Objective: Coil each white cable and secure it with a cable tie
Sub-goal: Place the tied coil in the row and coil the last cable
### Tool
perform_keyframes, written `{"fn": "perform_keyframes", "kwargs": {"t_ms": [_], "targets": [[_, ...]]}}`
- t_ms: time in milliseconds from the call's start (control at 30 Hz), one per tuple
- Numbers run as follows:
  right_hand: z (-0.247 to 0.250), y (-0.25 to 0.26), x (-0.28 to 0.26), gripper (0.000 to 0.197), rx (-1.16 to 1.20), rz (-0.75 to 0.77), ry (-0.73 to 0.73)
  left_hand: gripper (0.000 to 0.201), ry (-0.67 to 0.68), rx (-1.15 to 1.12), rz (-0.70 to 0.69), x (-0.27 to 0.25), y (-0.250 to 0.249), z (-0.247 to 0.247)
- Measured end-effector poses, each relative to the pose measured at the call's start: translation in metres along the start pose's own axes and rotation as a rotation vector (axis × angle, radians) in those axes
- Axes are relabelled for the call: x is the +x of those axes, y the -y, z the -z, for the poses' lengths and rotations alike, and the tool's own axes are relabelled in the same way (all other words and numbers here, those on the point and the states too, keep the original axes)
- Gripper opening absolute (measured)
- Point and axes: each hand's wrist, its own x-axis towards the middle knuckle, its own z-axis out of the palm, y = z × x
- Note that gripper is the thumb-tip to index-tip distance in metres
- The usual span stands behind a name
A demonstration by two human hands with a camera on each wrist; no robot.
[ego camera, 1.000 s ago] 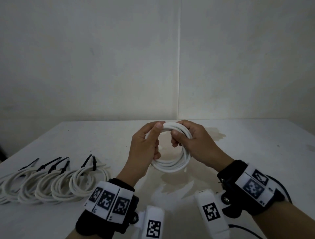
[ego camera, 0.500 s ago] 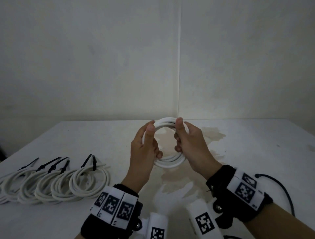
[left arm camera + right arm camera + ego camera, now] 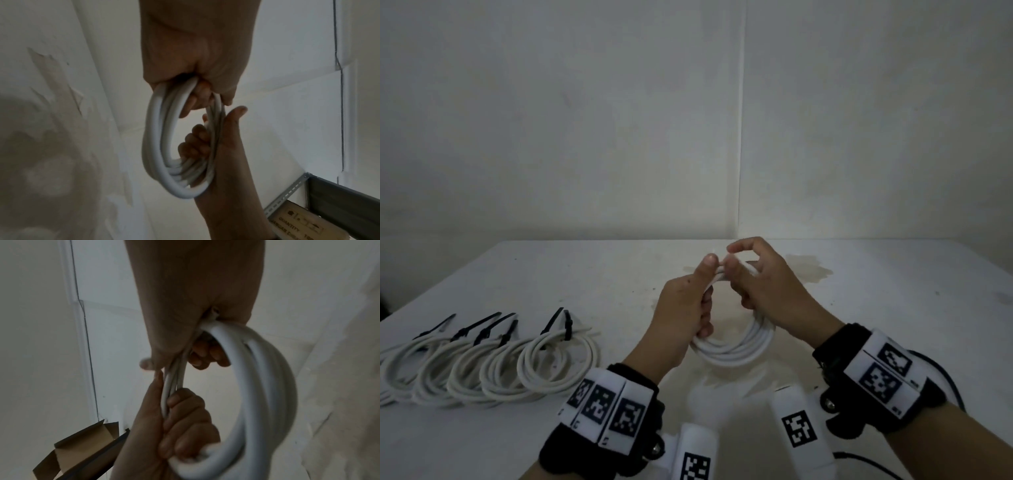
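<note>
A white cable coil [image 3: 739, 346] hangs above the middle of the table [image 3: 585, 274], held by both hands. My left hand [image 3: 702, 298] grips the coil's left side, its thumb pressed on the top strands. My right hand [image 3: 743, 274] holds the top right, thumb and forefinger pinching near the left thumb. In the left wrist view the left hand's fingers [image 3: 191, 104] hook through the coil [image 3: 156, 146]. The right wrist view shows the coil [image 3: 267, 386] passing under the right hand [image 3: 195, 305]. Whichever cable end is being handled stays hidden by fingers.
Several tied white coils [image 3: 527, 363] with black cable ties [image 3: 554, 322] lie in a row at the table's left. A thin black wire [image 3: 945, 377] runs by my right wrist. A brown stain [image 3: 808, 270] marks the table behind the hands. A cardboard box [image 3: 82, 451] appears beyond.
The hands have drawn closer together at the coil's top. My right forefinger has lifted into an arch above the thumb, and the coil's lower loop has dropped nearer to me.
</note>
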Motion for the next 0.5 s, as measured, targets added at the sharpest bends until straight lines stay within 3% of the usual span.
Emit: {"fn": "perform_keyframes", "kwargs": {"t_ms": [100, 167, 400, 500], "targets": [[-0.005, -0.002, -0.004, 0.056, 0.071, -0.055, -0.087, 0.050, -0.105, -0.114, -0.015, 0.002, 0.002, -0.003], [-0.006, -0.004, -0.004, 0.058, 0.061, -0.089, -0.089, 0.050, -0.135, -0.134, -0.023, 0.002, 0.003, -0.003], [0.006, -0.005, 0.001, 0.049, -0.077, -0.065, -0.048, 0.054, 0.097, 0.002, 0.057, 0.008, -0.005, 0.007], [0.008, -0.001, 0.001, 0.047, -0.159, -0.055, -0.001, 0.058, 0.052, 0.090, 0.046, 0.006, -0.008, -0.002]]}}
